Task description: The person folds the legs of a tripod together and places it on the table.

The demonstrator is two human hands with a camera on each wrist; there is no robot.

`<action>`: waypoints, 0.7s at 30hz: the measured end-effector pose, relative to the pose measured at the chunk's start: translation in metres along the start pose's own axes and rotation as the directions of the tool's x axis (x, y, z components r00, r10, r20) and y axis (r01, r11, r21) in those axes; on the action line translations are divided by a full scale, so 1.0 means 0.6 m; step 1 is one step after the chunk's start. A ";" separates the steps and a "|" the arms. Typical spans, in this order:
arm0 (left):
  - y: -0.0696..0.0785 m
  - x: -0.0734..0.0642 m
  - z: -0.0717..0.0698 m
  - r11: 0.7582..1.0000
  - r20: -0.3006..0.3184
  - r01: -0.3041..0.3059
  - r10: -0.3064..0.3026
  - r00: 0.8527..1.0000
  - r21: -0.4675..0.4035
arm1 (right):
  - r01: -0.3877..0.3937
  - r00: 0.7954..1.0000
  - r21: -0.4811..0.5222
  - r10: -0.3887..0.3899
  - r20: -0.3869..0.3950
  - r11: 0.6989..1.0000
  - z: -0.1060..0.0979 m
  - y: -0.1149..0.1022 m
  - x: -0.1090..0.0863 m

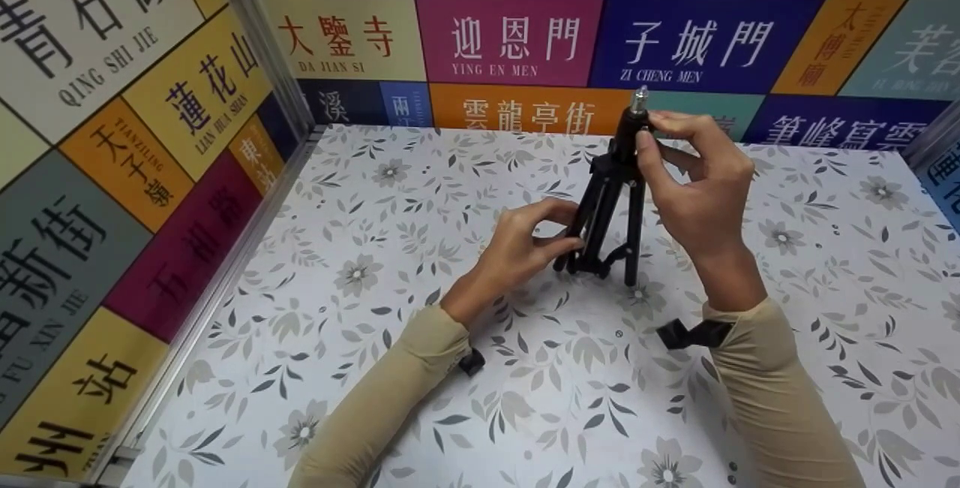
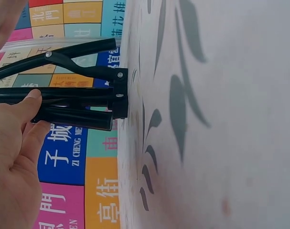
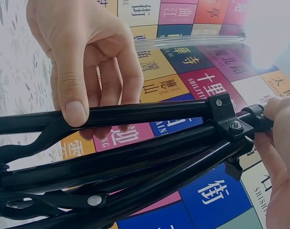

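Note:
A small black tripod (image 1: 616, 167) stands near the middle of the table, its legs only slightly spread and its top leaning a little to the right in the head view. From its upper end sticks a silver screw stud (image 1: 639, 100). My right hand (image 1: 701, 188) pinches the upper column just under that stud, thumb and fingers on either side. Lower down, my left hand (image 1: 521, 240) holds one leg (image 3: 149, 112) between thumb and fingers. Leg ends and the lower brace (image 2: 119, 93) show close over the tabletop in the left wrist view.
A white tabletop (image 1: 420, 368) with a grey floral print lies under both arms. Colourful panels (image 1: 510, 37) with Chinese lettering rise behind it and along the left side. Black straps (image 1: 694, 334) hang at the sleeve cuffs.

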State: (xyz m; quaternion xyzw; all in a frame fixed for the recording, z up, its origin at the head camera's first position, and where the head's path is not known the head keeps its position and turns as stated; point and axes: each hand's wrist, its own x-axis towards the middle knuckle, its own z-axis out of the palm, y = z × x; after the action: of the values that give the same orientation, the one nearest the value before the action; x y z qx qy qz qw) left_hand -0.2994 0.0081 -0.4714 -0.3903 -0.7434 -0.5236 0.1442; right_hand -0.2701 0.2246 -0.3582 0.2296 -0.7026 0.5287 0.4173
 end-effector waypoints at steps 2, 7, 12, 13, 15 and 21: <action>-0.001 0.000 0.002 1.000 0.001 0.005 -0.005 1.000 -0.010 | 0.000 1.000 0.006 0.000 0.004 1.000 -0.001 0.001 0.000; 0.000 0.001 0.003 1.000 0.000 0.012 -0.012 1.000 -0.005 | -0.005 1.000 0.015 0.004 0.008 1.000 -0.002 0.001 0.000; 0.002 0.003 0.005 1.000 -0.009 0.006 -0.006 1.000 0.028 | -0.004 1.000 0.008 0.004 0.015 1.000 -0.002 0.002 0.000; 0.002 0.003 0.006 0.999 -0.012 0.006 -0.006 1.000 0.034 | -0.005 1.000 0.006 0.005 0.016 1.000 -0.003 0.002 0.001; 0.002 0.004 0.007 0.999 -0.015 0.006 -0.005 1.000 0.042 | -0.006 1.000 -0.002 0.006 0.021 1.000 -0.003 0.002 0.001; 0.003 0.005 0.011 1.000 -0.025 0.009 -0.009 1.000 0.018 | -0.012 0.999 -0.038 0.014 0.038 0.999 -0.005 0.002 0.000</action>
State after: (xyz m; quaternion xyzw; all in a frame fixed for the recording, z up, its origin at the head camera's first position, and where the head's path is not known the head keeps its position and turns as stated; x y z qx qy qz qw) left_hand -0.2990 0.0156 -0.4713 -0.3792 -0.7480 -0.5223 0.1545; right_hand -0.2697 0.2279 -0.3585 0.2272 -0.7218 0.5135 0.4046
